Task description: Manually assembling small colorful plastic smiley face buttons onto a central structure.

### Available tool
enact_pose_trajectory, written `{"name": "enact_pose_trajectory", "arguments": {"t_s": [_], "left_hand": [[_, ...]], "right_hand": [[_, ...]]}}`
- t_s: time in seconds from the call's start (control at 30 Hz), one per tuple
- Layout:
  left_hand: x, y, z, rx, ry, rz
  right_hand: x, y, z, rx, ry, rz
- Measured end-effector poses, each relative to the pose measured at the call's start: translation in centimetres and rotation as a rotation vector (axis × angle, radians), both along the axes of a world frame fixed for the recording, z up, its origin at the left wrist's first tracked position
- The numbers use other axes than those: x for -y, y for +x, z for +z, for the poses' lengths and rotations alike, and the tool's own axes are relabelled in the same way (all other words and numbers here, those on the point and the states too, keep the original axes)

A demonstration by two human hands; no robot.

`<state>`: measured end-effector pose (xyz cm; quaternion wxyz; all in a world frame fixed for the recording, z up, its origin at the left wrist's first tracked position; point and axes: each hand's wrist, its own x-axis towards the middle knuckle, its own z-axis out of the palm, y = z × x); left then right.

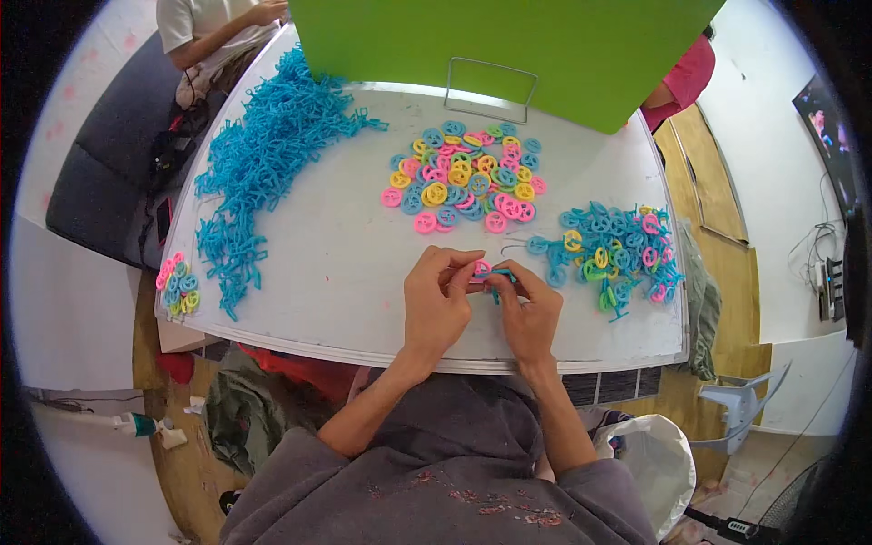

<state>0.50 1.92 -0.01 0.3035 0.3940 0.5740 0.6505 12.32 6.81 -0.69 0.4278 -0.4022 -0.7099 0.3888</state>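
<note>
Tho print (465, 497) unclear, wheel (481, 269) btwn hands (437, 304) (530, 318)

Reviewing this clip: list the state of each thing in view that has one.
Left hand: closed, pinching the pink wheel
Right hand: closed, pinching the blue plastic piece
Pink wheel: held, touching the blue plastic piece
Central wheel pile: loose, spread out
Blue piece pile: heaped, tangled
Green panel: upright
Wall screen: lit
White bag: open
</note>
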Motion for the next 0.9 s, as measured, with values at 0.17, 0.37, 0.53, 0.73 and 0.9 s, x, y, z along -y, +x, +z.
{"name": "enact_pose_trajectory", "arguments": {"t_s": [0.17,0.37,0.53,0.73,0.9], "left_hand": [[-0.1,-0.4,0.0,0.228,-0.042,-0.03],[0.1,-1.2,-0.1,0.151,-0.04,-0.018],[0.0,-0.7,-0.3,0.157,-0.015,-0.003],[0.4,0.1,-1.2,0.042,0.011,0.012],[0.6,1.0,-0.8,0.162,0.041,0.044]], "right_hand": [[0.2,-0.4,0.3,-0.068,-0.289,0.007],[-0.5,-0.1,0.3,0.04,0.005,0.119],[-1.1,0.1,0.6,0.167,-0.002,0.138],[-1.2,-0.2,1.1,0.125,-0.191,0.065],[-1.4,0.4,0.6,0.075,-0.122,0.06]]}}
